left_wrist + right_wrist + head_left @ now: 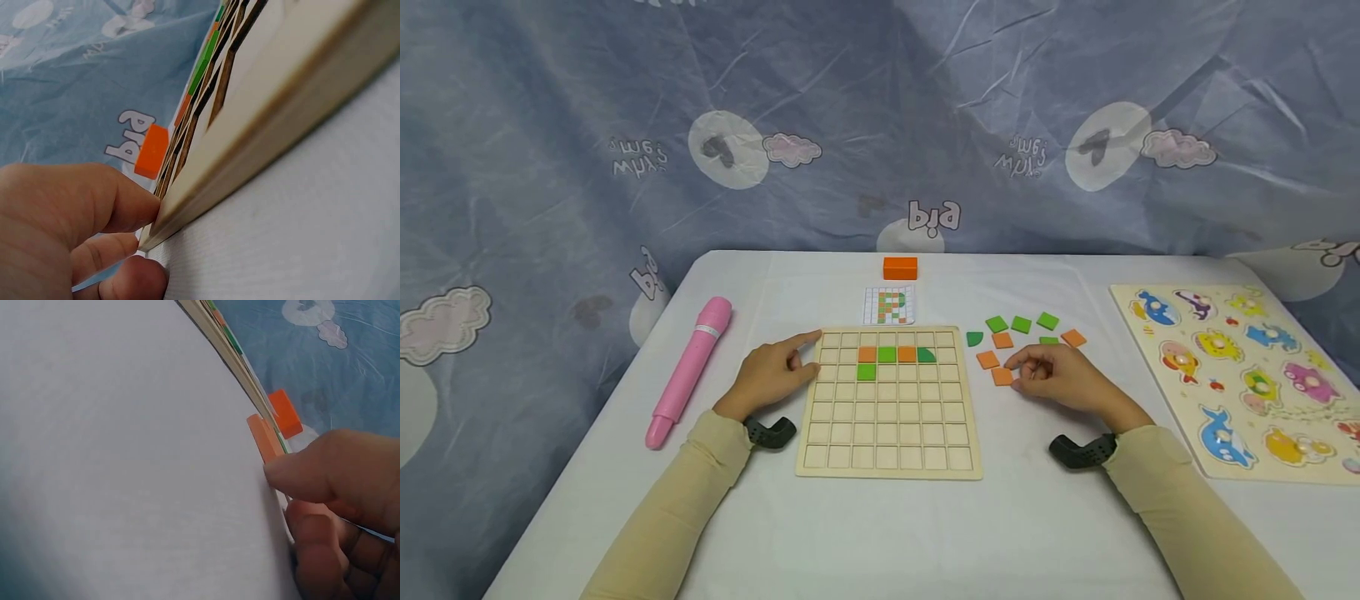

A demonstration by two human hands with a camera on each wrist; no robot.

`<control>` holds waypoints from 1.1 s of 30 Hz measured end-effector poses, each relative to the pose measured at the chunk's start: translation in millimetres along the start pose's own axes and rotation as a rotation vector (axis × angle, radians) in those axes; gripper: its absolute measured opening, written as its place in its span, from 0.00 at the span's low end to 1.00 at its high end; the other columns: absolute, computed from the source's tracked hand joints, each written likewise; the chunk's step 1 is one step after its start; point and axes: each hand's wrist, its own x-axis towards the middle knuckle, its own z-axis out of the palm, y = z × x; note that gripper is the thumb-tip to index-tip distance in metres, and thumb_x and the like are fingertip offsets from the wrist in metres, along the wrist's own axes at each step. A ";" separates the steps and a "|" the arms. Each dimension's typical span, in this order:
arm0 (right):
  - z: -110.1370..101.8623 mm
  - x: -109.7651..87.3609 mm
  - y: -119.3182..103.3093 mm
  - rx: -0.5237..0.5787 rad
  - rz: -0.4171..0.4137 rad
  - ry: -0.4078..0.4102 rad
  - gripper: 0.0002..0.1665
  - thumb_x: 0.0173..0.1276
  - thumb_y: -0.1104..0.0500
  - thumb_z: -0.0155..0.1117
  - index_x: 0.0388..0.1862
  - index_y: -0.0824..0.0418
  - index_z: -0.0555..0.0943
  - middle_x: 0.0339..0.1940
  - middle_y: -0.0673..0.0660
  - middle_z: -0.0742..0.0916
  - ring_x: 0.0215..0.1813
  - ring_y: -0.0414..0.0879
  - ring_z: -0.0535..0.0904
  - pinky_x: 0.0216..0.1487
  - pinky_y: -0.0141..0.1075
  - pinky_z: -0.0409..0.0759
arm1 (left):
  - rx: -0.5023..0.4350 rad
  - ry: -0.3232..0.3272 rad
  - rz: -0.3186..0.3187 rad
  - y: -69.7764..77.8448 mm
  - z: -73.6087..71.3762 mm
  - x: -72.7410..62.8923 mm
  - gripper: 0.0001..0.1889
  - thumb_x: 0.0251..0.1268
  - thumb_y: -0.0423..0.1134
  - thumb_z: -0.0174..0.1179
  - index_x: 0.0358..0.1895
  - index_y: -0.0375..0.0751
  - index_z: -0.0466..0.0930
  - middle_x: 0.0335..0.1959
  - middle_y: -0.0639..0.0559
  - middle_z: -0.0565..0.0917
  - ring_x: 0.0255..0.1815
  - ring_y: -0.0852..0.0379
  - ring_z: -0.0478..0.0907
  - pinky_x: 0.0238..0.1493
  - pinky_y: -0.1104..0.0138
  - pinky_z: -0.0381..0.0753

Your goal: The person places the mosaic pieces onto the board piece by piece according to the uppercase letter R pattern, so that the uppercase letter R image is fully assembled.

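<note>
A wooden grid board (pixel 887 414) lies flat, with orange, green and rounded dark green tiles in its upper cells. My left hand (pixel 773 375) rests at the board's left edge; its index finger reaches the upper left corner. In the left wrist view, the left thumb (pixel 128 203) touches the board's rim (pixel 250 144). Right of the board, my right hand (pixel 1063 379) pinches the edge of an orange square tile (pixel 1002 377) between thumb and fingers. That tile (pixel 262 437) shows beyond the right thumb (pixel 306 472). Several loose orange and green tiles (pixel 1021 324) lie around this hand.
A small pattern card (pixel 889 306) lies behind the board, with an orange block (pixel 900 268) beyond it. At left is a pink pen-shaped stick (pixel 688 375). An animal puzzle board (pixel 1247 375) occupies the right side. A patterned cloth (pixel 850 125) hangs behind the table.
</note>
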 end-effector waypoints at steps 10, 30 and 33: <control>0.6 2.3 -7.0 0.020 -0.009 -0.004 0.11 0.67 0.70 0.74 0.48 0.68 0.87 0.34 0.53 0.85 0.33 0.39 0.77 0.37 0.30 0.78 | 0.000 0.002 -0.010 -2.4 -0.3 0.2 0.31 0.73 0.45 0.65 0.77 0.42 0.77 0.25 0.57 0.78 0.24 0.59 0.71 0.29 0.64 0.66; 28.7 2.8 -45.7 0.062 0.019 0.052 0.16 0.68 0.66 0.76 0.53 0.69 0.86 0.38 0.54 0.91 0.39 0.41 0.84 0.42 0.30 0.81 | -0.004 0.000 -0.008 -2.6 3.0 1.7 0.32 0.72 0.47 0.66 0.78 0.44 0.77 0.24 0.57 0.78 0.24 0.59 0.72 0.30 0.62 0.68; 35.2 4.5 -51.6 0.053 0.019 0.045 0.15 0.67 0.66 0.75 0.52 0.67 0.87 0.38 0.52 0.91 0.38 0.43 0.85 0.42 0.31 0.81 | 0.000 0.002 -0.012 -1.9 2.3 1.4 0.32 0.72 0.47 0.66 0.78 0.44 0.77 0.24 0.57 0.78 0.24 0.59 0.71 0.30 0.63 0.67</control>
